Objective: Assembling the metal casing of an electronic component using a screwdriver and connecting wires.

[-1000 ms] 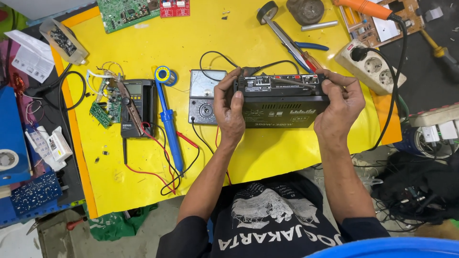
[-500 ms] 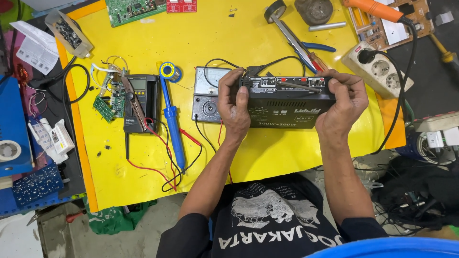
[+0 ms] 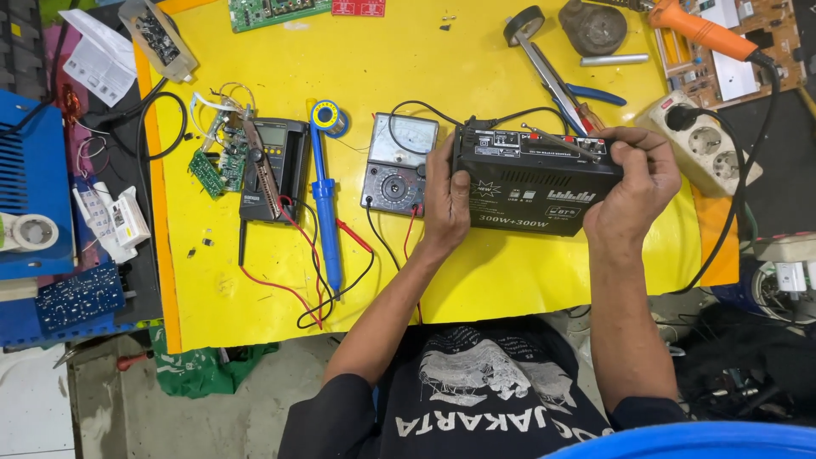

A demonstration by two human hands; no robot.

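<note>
Bright, even light and a sharp picture.

Soft light fell from above on the yellow tabletop (image 3: 510, 280), which glowed strongly with mild glare in the upper middle of the frame. Shadows under the hands were short and faint. Focus held across the centre; the edges bowed slightly, and the lower right corner showed a blurred blue rim (image 3: 705, 440).

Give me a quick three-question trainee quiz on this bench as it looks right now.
1. True or false: both hands grip the black amplifier.
2. Which lies between the analog meter and the digital meter? A) hammer B) blue solder sucker C) power strip
3. What colour is the mat?

Key: 1 true: left hand at one end, right hand at the other. 2 B. 3 yellow.
</note>
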